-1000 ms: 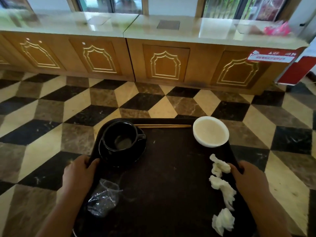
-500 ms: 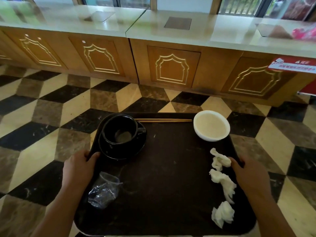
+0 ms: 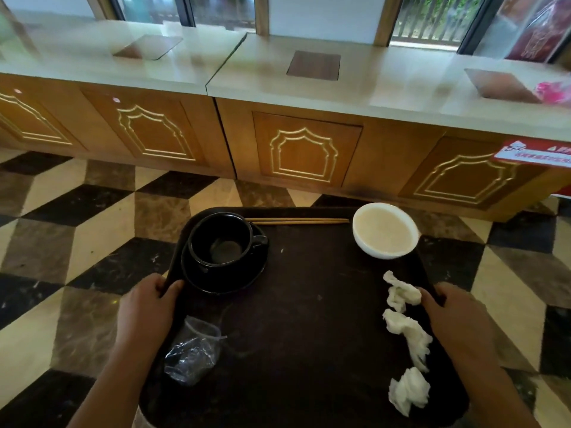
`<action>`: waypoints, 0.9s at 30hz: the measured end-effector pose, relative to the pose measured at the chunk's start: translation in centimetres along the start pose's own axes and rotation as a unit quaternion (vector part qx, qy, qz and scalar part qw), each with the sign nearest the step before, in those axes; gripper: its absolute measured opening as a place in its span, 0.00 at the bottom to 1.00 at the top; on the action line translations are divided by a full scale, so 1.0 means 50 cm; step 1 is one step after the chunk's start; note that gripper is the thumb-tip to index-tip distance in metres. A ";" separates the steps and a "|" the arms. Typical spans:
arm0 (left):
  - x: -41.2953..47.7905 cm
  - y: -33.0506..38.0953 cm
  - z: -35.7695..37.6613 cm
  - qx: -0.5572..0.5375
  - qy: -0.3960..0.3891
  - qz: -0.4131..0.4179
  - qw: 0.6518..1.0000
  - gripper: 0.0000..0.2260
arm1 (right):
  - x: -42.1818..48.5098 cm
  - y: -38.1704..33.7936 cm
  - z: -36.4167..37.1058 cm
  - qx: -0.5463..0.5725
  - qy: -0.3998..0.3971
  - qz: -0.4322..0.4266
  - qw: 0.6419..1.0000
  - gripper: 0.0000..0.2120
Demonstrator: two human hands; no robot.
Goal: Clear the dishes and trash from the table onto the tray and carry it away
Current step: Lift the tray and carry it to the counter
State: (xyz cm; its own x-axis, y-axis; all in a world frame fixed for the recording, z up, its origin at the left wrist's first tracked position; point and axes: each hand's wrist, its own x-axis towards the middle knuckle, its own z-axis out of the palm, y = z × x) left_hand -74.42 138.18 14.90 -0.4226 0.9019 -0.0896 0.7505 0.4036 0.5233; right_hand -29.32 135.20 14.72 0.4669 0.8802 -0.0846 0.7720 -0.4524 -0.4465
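Firmly, left hand (image 3: 147,307) and right hand (image 3: 451,316) each hold a closed grip on the tray (image 3: 309,304) rims.

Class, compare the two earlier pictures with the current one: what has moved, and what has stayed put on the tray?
The person has walked the tray closer to the wooden counter, which now fills more of the view. Nothing was picked up or released. Both hands, left and right, still grip the tray's side edges, and the cup, bowl, chopsticks, napkins and plastic wrapper keep their places.
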 end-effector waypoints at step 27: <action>0.820 0.468 0.220 -0.003 0.001 -0.019 1.000 0.09 | 0.905 -0.339 0.096 0.019 0.020 -0.026 0.999 0.18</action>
State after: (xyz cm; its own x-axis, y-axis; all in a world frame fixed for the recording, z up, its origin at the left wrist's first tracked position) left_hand -68.60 186.28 14.15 -0.4511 0.8859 -0.1082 0.7307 0.4362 0.5252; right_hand -23.35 183.40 14.22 0.4434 0.8960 -0.0254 0.7791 -0.3993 -0.4833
